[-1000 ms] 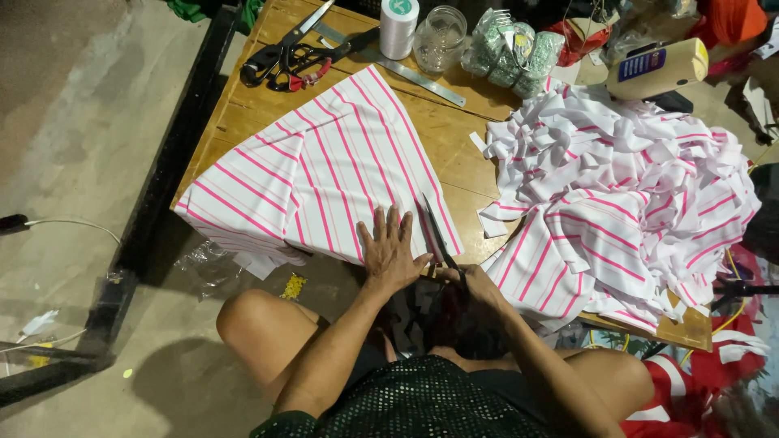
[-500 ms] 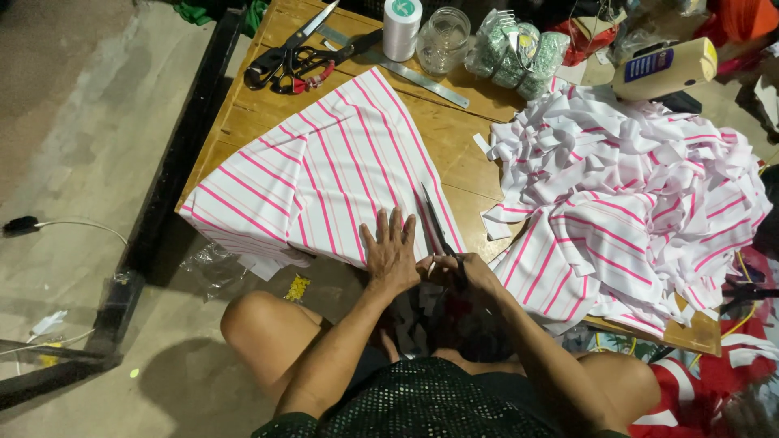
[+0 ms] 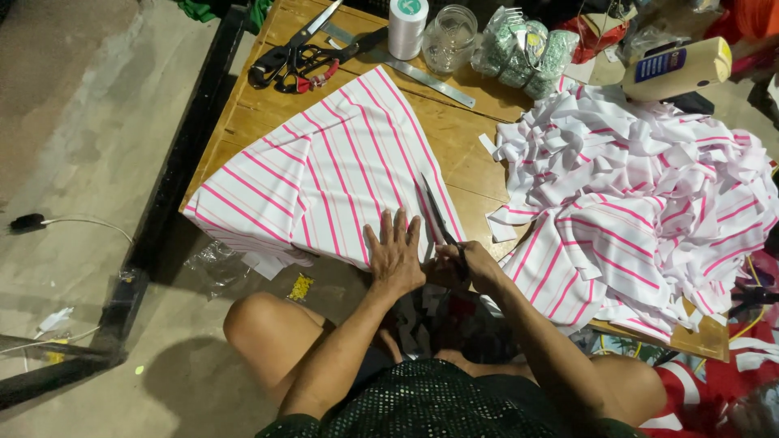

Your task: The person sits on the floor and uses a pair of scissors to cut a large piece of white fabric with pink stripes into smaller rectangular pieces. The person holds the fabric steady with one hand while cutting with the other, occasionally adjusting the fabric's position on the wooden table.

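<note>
Two hands at the near edge of the tabletop [image 3: 454,138], both busy with the folded pink-and-white striped fabric [image 3: 324,182]. The left hand [image 3: 396,255] is spread flat, fingers wide, pressing down on the fabric's near corner. The right hand [image 3: 471,266] is closed around the handles of a pair of scissors [image 3: 438,219], blades pointing away from the person and lying along the fabric's right edge, just beside the left hand.

Compared with a second ago, not much has moved: the left hand is pressing the same spot and the scissors sit at about the same angle on that edge. I honestly can't tell whether the blades have moved up the cloth at all. The view has shifted a little, that's about it.

Other stuff on the tabletop: a big heap of cut striped strips [image 3: 641,203] to the right, well apart from the folded piece. At the far side there's a second pair of black scissors [image 3: 284,57], a metal ruler [image 3: 406,69], a white thread spool [image 3: 406,26], a glass jar [image 3: 451,36] and a glue bottle [image 3: 677,69].
</note>
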